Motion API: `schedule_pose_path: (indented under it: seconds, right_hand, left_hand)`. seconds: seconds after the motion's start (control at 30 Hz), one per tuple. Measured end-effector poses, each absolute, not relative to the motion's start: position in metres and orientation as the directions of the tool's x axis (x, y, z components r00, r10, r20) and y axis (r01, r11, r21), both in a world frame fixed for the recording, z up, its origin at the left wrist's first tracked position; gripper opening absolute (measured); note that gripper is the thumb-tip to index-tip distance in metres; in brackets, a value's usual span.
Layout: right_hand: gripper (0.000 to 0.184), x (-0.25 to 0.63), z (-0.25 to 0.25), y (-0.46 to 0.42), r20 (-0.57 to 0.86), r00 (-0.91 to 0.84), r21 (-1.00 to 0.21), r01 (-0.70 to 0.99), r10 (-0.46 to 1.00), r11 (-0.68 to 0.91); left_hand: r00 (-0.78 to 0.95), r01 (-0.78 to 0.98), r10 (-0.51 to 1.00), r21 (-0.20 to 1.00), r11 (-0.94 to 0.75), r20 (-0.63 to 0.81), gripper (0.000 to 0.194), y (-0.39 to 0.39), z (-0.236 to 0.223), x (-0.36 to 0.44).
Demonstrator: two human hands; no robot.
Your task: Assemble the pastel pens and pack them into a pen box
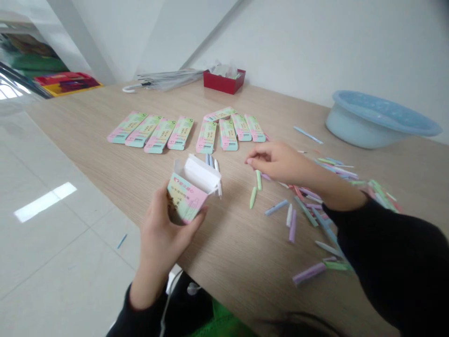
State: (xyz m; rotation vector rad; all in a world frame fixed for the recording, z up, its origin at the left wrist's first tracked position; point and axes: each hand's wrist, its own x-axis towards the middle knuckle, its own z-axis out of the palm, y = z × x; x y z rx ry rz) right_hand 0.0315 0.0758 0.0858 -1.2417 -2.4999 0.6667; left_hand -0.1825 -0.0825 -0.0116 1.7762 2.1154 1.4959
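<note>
My left hand [163, 236] is wrapped round a small pastel carton [187, 199] with its top flaps open, tilted towards me above the table edge. The white inside of the carton shows, but its bottom is hidden. Just beyond it lie blue and white pens [209, 160], partly covered by the carton. Over the middle of the table hovers my right hand [271, 159], its fingers curled together; whatever they may hold is hidden. Two short green pens [256, 189] lie below that hand. Beside my right forearm, many loose pastel pens [308, 206] are scattered.
Several flat pastel cartons [182, 133] lie in a row farther back. A blue basin [365, 124] stands at the right. At the back are a red box [224, 82] and a clear umbrella [171, 79]. A blue stick [122, 241] lies on the floor.
</note>
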Motion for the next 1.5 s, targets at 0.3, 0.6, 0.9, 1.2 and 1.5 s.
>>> schedule_pose_path:
  seconds: [0.3,0.6,0.9,1.2,1.5]
  right_hand:
    - [0.023,-0.044,0.013,0.110,-0.167,-0.579,-0.305,0.800,0.798,0.517]
    - [0.018,-0.056,-0.002,0.115,-0.195,-0.532,-0.245,0.840,0.824,0.485]
    - [0.022,0.015,0.094,0.093,0.079,-0.339,-0.596,0.738,0.937,0.317]
    - [0.014,0.028,0.146,-0.005,0.480,-0.449,-0.625,0.428,0.754,0.653]
    - [0.020,0.042,0.135,-0.014,0.474,-0.437,-0.619,0.452,0.765,0.642]
  left_hand:
    - [-0.550,0.623,0.788,0.764,0.166,0.277,0.051,-0.075,-0.014,-0.209]
    - [-0.454,0.690,0.819,0.720,0.076,0.350,0.051,-0.059,-0.021,-0.211]
    - [-0.282,0.744,0.819,0.652,-0.142,0.500,0.063,-0.061,-0.025,-0.185]
    - [-0.229,0.720,0.838,0.665,-0.196,0.496,0.060,-0.070,-0.013,-0.160]
    - [-0.217,0.728,0.834,0.653,-0.207,0.507,0.060,-0.077,-0.009,-0.143]
